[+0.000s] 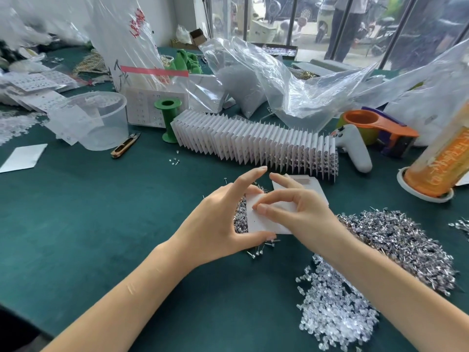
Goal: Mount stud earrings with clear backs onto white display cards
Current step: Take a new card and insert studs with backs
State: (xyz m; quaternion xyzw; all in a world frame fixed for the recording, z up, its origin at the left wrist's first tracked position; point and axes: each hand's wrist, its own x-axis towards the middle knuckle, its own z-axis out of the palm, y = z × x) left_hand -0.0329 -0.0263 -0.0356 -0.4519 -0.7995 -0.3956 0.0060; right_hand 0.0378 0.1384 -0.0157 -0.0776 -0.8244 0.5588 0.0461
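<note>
Left hand grips a white display card; right hand pinches at its face, apparently seating a stud. Next: fit a clear back.

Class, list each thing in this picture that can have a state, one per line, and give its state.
Card: held by both hands, above the table.
Left hand: grips the card's left edge.
Right hand: thumb and forefinger pinched at the card's face.
Card row: standing on edge, fanned.
Studs: loose heap.
Backs: loose heap.
Tub: upright, open.
Snips: lying flat.
Spool: upright.
</note>
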